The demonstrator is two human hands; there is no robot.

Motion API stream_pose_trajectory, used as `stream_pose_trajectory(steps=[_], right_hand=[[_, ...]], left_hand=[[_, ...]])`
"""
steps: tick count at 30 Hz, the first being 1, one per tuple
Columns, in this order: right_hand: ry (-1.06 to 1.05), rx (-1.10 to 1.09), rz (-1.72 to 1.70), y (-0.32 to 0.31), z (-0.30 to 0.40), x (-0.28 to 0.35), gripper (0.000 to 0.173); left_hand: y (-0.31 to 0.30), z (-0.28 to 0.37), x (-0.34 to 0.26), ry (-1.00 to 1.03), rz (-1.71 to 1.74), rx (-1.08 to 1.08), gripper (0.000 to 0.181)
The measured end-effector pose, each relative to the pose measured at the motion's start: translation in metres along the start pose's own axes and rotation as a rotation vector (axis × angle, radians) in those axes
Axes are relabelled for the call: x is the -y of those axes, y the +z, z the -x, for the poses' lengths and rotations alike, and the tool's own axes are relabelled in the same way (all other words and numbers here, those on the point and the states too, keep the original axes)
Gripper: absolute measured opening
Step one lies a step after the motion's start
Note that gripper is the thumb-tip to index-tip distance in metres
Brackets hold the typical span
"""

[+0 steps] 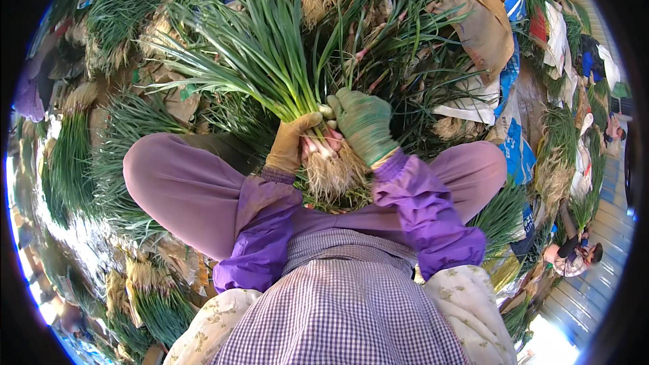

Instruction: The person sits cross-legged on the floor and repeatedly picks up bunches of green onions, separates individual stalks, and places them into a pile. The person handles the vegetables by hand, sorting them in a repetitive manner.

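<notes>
In the head view my left hand point(292, 142), in a tan glove, grips a bunch of young garlic plants point(289, 86) just above the bulbs. The long green leaves fan up and to the left, while pinkish-white bulbs point(320, 146) and stringy roots point(332, 172) hang down between my knees. My right hand point(362, 119), in a green-coated glove, lies against the right side of the bunch with its fingers curled at the stems. Its fingertips are partly hidden, so whether it pinches a stem is unclear. Loose garlic plants point(375, 56) lie in a heap just beyond my hands.
More bundles point(76, 147) lie at the left and bundled plants point(157, 294) at the lower left. A brown paper sack point(479, 25) and blue-and-white sacking point(514, 137) lie at the right. Another person point(573, 258) sits at the far right, beside further bundles.
</notes>
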State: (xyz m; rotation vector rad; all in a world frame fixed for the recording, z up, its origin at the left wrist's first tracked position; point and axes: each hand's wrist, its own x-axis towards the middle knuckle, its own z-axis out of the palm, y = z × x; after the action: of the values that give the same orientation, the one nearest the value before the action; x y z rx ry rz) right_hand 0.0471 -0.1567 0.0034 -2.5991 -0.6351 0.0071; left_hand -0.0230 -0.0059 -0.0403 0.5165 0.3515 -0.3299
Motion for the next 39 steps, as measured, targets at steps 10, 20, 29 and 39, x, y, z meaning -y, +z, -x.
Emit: stream_pose_trajectory(steps=[10,20,29,39], right_hand=[[-0.121,0.49,0.034,0.016,-0.027,-0.032,0.027],[0.586,-0.217,-0.388,0.014,-0.062,-0.063,0.039],[0.189,0.3,-0.631,-0.031,0.055,-0.017,0.026],[0.325,0.511,-0.738,-0.024,-0.033,-0.009,0.052]], left_hand=[[-0.003,0.015,-0.002,0.308,0.567,0.339,0.036],[-0.002,0.001,-0.003,0.236,0.56,0.387,0.066],[0.012,0.007,0.009,-0.051,0.179,0.396,0.041],[0.025,0.021,0.021,0.078,0.378,0.289,0.022]])
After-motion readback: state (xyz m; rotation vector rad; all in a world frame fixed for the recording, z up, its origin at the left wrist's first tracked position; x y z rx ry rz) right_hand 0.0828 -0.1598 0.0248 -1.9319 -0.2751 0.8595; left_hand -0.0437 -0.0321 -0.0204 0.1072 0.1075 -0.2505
